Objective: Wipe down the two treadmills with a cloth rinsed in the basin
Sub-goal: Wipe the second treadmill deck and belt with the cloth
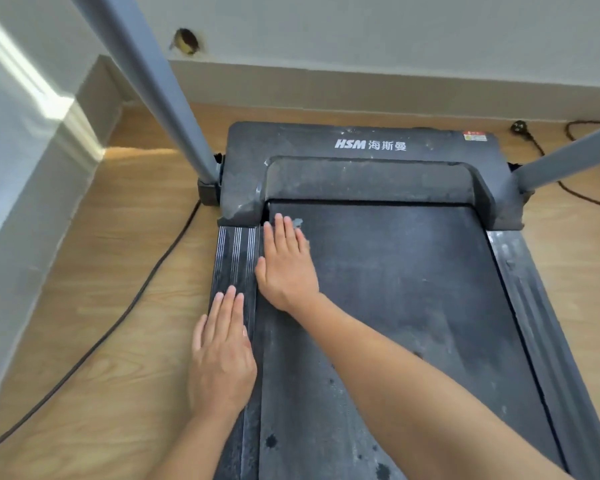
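A dusty black treadmill (413,278) fills the middle of the head view, its motor cover (361,147) marked HSM at the far end. My right hand (286,265) lies flat with straight fingers on the belt's front left corner. A small grey piece (297,222), perhaps an edge of a cloth, shows at its fingertips; I cannot tell what it is. My left hand (222,351) presses flat on the left side rail (236,251), fingers straight. No basin or second treadmill is in view.
Two grey uprights (153,74) (568,157) rise from the deck's front corners. A black cable (125,306) runs over the wooden floor on the left; another cable with a plug (520,128) lies at the right by the wall. A white wall panel (21,168) stands close on the left.
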Available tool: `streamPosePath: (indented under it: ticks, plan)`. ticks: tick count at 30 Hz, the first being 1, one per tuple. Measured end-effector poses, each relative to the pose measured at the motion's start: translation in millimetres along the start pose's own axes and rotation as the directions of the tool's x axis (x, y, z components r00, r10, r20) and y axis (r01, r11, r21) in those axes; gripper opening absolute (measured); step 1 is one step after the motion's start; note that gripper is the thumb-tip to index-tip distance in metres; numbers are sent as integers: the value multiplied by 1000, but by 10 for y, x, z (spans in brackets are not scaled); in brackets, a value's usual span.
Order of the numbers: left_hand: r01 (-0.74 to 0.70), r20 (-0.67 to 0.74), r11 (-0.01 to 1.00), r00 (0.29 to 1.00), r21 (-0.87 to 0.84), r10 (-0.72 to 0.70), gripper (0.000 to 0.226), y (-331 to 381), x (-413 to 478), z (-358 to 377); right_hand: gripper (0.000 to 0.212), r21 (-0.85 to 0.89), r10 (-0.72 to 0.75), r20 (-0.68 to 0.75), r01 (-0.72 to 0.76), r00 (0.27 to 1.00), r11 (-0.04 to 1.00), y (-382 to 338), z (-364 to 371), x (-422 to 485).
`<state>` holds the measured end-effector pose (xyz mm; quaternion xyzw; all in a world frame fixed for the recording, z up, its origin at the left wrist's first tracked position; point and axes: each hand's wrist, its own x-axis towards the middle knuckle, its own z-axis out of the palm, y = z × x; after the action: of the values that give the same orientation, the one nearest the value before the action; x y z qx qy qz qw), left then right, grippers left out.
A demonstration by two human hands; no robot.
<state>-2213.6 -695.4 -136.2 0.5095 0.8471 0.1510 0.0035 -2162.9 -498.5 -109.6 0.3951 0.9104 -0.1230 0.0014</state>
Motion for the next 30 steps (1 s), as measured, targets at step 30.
streamPosePath:
  ticks: [30]
  plan:
    - [9,21,985,1000,-173,-6,59,-40,42,47,81,129,-21,109,7,994,992,-239,143,-490]
